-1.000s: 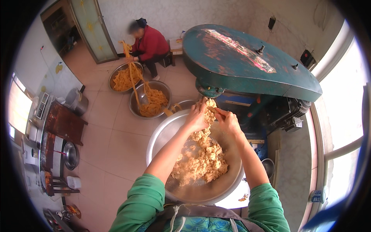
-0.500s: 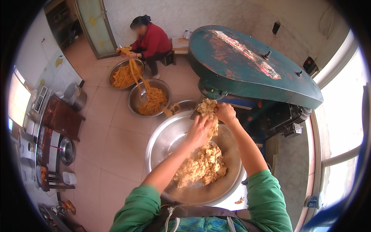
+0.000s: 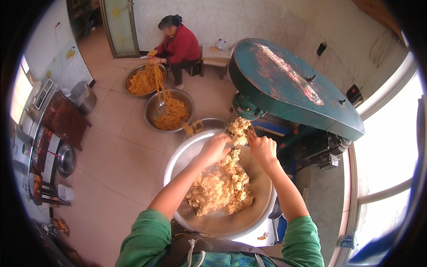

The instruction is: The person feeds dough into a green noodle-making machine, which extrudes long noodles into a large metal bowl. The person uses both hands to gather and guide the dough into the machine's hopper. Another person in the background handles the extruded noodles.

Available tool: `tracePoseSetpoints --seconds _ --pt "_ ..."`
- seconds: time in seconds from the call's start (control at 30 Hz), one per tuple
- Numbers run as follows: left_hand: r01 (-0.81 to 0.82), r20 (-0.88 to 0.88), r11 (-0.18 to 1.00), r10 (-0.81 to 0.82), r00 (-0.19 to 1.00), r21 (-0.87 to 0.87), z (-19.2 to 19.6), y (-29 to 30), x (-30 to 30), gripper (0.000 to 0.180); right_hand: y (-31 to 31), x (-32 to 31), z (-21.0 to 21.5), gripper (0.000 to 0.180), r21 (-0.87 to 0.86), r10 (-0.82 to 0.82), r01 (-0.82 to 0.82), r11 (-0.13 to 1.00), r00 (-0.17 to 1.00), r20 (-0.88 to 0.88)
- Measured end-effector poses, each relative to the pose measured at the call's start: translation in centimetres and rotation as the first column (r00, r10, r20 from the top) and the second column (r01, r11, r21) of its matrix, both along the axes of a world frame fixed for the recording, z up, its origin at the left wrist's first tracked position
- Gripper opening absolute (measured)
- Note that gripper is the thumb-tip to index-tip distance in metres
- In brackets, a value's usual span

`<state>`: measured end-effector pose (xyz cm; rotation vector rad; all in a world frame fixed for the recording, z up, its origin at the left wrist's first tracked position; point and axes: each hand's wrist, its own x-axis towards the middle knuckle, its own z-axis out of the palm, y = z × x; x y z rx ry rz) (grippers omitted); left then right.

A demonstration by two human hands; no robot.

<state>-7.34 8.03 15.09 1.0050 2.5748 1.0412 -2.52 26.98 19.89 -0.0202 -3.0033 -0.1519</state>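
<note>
A large steel basin (image 3: 262,196) stands in front of me, holding a heap of pale yellow, crumbly dough (image 3: 222,189). More of this dough lies on a dark metal chute (image 3: 251,130) below the green machine's head and trails down into the basin. My left hand (image 3: 214,150) is closed at the chute's left side, with its fingertips against the dough and partly hidden. On the other side, my right hand (image 3: 264,149) has its fingers closed around the chute's edge, beside the dough.
The big green machine (image 3: 289,80) juts over the basin's far right. A person in red (image 3: 184,46) sits beyond, handling orange strips over two steel bowls (image 3: 192,100). A third bowl (image 3: 213,122) touches the basin's far side. Wooden furniture (image 3: 66,120) lines the left wall.
My left hand has drawn back from over the dough stream to the chute's left side, its fingers curling. More dough lies in the basin. The view has shifted slightly.
</note>
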Motion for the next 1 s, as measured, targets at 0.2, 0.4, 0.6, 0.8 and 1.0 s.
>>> tracePoseSetpoints --seconds 0.2,0.4,0.6,0.8,1.0 --pt "-0.053 -0.211 0.999 0.052 0.976 0.003 -3.7 5.6 -4.5 0.067 2.7 -3.8 -5.8 0.031 -0.152 -0.139 0.136 0.979 0.99 -0.009" --pt "-0.003 -0.386 0.993 -0.044 0.922 -0.12 -3.6 7.1 -3.1 0.07 1.5 -7.7 -7.7 0.025 -0.086 -0.228 0.237 0.968 0.968 0.104" --pt "-0.093 -0.433 0.991 0.043 0.9 -0.095 -6.0 7.6 -1.5 0.071 1.5 -7.2 -6.0 0.026 -0.241 -0.272 0.285 0.928 0.958 0.088" --pt "-0.079 -0.419 0.974 -0.018 0.908 -0.212 -5.9 7.4 -2.0 0.076 1.0 -4.4 0.4 0.03 -0.407 -0.199 0.198 0.892 0.979 0.04" --pt "-0.106 -0.545 0.984 0.012 0.838 -0.141 -7.6 8.2 -2.3 0.047 -2.2 -4.7 -2.6 0.03 -0.183 -0.263 0.283 0.942 0.957 0.124"
